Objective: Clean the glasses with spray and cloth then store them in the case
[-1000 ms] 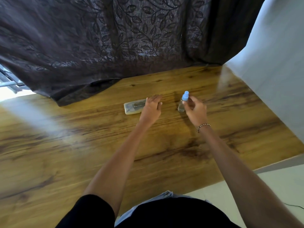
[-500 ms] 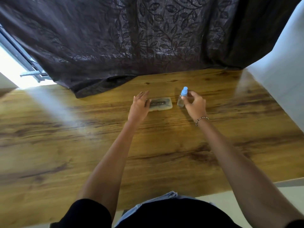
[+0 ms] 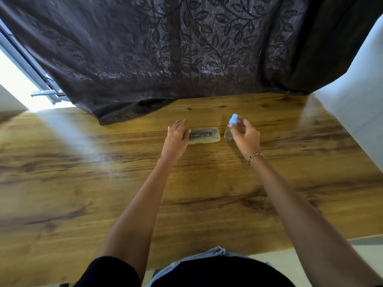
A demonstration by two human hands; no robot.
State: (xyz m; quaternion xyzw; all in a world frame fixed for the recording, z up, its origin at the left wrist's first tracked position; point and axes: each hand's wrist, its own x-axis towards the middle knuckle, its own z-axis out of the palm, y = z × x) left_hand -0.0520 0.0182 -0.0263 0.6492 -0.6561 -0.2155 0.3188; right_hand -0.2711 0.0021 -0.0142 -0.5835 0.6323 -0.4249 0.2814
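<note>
Right grip (image 3: 245, 134) pinches the likely light, slippery spray bottle (image 3: 228, 134) at its neck; left grip (image 3: 177, 134) lies spread on the stiff case (image 3: 207, 137)

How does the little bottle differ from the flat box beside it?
The spray bottle stands upright; the case lies flat. The bottle is clear, blue-capped; the case is frosted, with something dark inside. The right hand holds the bottle; the left hand rests on the case. Both sit on the table.
</note>
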